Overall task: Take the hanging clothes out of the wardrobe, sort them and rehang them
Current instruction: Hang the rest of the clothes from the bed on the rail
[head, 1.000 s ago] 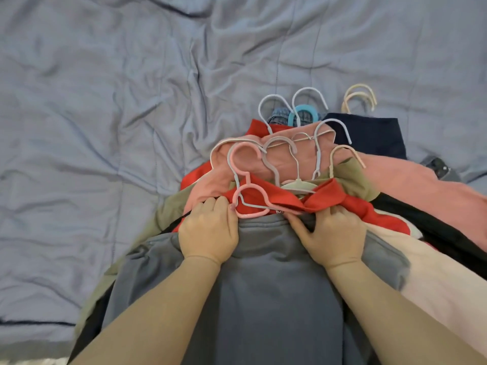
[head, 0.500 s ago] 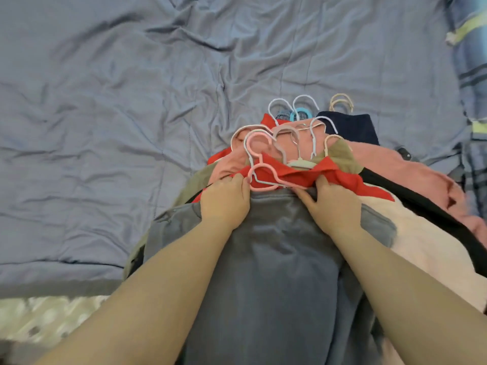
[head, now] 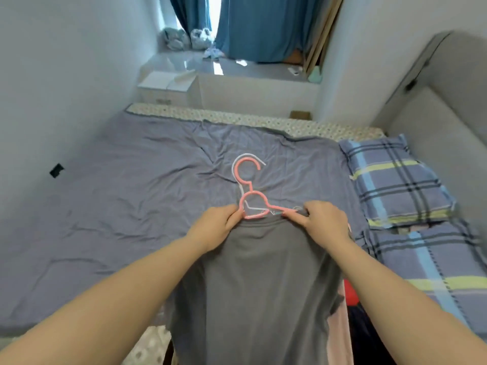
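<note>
Grey cotton hangs before the person: a T-shirt (head: 263, 285) on a pink hanger (head: 249, 191), held up over the blue-grey bedspread (head: 131, 193), with a white hanger (head: 247, 155) hooked just behind it. The left hand (head: 213, 227) pinches collar and hanger at the neck; the right hand (head: 326, 222) pinches the shoulder along the hanger's arm. A red garment (head: 350, 293) and a pale pink garment (head: 344, 335) peek out beside the plaid pillows (head: 395, 177) (other clothes, I'd guess). Sorting looks barely begun, and none of the rehanging is done.
</note>
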Motion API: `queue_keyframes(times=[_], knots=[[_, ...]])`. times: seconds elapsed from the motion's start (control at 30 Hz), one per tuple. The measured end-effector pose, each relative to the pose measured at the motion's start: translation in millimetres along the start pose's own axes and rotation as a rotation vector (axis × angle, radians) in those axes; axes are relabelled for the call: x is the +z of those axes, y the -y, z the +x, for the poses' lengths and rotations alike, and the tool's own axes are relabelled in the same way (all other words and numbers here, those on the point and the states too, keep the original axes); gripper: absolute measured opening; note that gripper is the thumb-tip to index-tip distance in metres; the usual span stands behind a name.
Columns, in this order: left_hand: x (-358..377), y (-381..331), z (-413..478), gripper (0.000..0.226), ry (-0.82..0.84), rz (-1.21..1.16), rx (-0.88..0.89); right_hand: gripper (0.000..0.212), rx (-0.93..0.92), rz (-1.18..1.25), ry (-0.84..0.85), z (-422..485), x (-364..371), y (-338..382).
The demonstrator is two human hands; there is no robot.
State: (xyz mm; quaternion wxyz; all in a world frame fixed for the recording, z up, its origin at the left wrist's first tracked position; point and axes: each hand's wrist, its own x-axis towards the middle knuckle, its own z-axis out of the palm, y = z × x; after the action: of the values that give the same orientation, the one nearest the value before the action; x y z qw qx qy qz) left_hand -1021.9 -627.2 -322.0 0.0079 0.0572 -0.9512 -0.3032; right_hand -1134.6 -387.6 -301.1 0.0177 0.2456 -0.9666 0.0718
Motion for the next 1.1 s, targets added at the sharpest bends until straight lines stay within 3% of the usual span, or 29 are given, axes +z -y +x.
queue_keyframes(times=[0.17, 0.37, 0.5, 0.6, 0.7, 0.9, 1.1], knots=[[-116.9, -54.4, -23.3, 0.039, -0.155, -0.055, 0.059, 0.065, -0.118, 0.061, -0.212, 10.0, -116.4, 41.8], [-223.3, -86.8, -87.4, 0.046, -0.313, 0.041, 0.004, 0.071, -0.359, 0.076, -0.459, 11.0, -194.8, 104.0], [-257.8, -115.7, -138.4, 0.028, -0.486, -0.279, -0.038, 0.071, -0.482, 0.16, -0.506, 2.9, -221.2, 146.8], [-270.2, -142.6, -178.7, 0.019, -0.613, -0.693, -0.045, 0.064, -0.599, 0.267, -0.494, -8.1, -228.1, 172.8], [-271.2, -161.1, -233.7, 0.017, -0.761, -0.834, -0.084, 0.062, -0.759, 0.367, -0.46, -22.5, -228.5, 197.2], [-235.2, -180.8, -369.7, 0.042, -1.256, -0.646, -0.367, 0.071, -1.162, 0.467, -0.349, -85.7, -209.2, 287.2], [-211.3, -210.5, -494.9, 0.054, -1.565, -0.498, -0.583, 0.066, -1.449, 0.565, -0.107, -191.0, -201.8, 371.9]])
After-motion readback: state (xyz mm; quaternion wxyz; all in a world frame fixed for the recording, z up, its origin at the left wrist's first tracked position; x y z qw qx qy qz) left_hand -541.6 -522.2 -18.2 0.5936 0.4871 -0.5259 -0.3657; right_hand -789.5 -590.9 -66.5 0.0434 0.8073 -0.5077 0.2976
